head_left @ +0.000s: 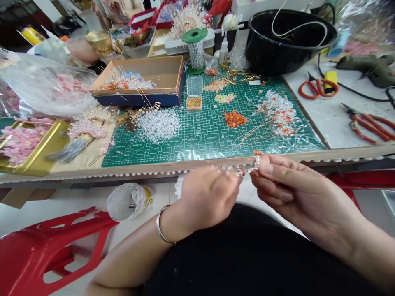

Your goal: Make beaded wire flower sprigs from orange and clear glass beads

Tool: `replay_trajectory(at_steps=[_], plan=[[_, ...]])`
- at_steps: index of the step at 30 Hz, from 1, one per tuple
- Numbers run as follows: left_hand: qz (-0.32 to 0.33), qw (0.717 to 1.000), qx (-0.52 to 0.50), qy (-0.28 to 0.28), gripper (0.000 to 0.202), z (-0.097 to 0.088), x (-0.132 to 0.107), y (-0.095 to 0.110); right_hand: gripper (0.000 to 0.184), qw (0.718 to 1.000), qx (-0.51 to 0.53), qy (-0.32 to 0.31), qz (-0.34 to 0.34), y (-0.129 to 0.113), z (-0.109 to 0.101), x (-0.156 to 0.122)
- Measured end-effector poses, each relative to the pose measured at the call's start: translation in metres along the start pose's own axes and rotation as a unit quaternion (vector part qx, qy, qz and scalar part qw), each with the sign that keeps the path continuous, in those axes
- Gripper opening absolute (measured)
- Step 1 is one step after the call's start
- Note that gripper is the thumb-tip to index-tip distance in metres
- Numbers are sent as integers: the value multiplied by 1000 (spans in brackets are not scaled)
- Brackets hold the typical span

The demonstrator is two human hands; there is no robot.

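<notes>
Above my lap, my left hand (206,197) and my right hand (286,189) hold a short strand of transparent and orange beads (243,167) between them. My right thumb and fingers pinch its right end, near an orange bead. My left fingertips grip the other end, which is partly hidden by the fingers. Any wire inside the strand is too fine to see. A heap of transparent beads (158,124) and a pile of orange beads (234,119) lie on the green cutting mat (197,142), beyond the hands.
A cardboard box (138,78), a black tub (286,39), orange-handled scissors (317,88), pliers (367,125) and a hot glue gun (367,68) stand on the table, whose front edge (154,166) runs just past my hands. A red stool (52,250) sits below left.
</notes>
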State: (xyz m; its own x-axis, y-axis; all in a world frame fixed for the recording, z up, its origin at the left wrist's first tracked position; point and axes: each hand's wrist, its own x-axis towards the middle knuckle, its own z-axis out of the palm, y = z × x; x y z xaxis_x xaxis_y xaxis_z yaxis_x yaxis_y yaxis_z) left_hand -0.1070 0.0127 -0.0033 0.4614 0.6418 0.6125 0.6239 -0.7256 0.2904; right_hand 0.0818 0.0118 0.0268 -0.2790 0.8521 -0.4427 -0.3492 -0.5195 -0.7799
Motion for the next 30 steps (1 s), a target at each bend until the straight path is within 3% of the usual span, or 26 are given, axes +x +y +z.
replay_trajectory(at_steps=[3, 6, 8, 10, 13, 15, 17, 20, 24, 28, 30], plan=[[-171, 964, -190, -68, 21, 3, 3, -8, 23, 999, -9, -38, 27, 3, -2, -1], [-259, 905, -327, -84, 47, 2, 6, -17, 27, 995, -28, -66, 72, 6, -4, -1], [-251, 903, -338, -81, 49, -3, 10, -24, 29, 993, -34, -71, 92, 8, -5, -1], [-206, 926, -301, -101, 36, -13, 19, -31, 30, 991, -39, -75, 103, 10, -5, -2], [-118, 937, -255, -209, 9, -33, 41, -43, 33, 989, -63, -78, 111, 10, -4, -4], [-87, 912, -250, -313, 11, -46, 58, -47, 34, 989, -94, -59, 93, 12, -3, -4], [-100, 903, -214, -358, 14, -53, 69, -43, 33, 991, -116, -30, 61, 13, -3, 0], [-125, 942, -119, -287, 17, -53, 69, -20, 31, 994, -108, -7, 21, 15, -2, 8], [-58, 989, -39, -128, 22, -35, 39, 14, 26, 998, -60, 0, -13, 13, -1, 14], [41, 995, 88, 4, 12, -17, 12, 20, 25, 1000, -18, -1, -24, 9, -1, 10], [80, 989, 122, 35, 9, -14, 6, 15, 25, 1000, -5, -5, -26, 8, 0, 7]])
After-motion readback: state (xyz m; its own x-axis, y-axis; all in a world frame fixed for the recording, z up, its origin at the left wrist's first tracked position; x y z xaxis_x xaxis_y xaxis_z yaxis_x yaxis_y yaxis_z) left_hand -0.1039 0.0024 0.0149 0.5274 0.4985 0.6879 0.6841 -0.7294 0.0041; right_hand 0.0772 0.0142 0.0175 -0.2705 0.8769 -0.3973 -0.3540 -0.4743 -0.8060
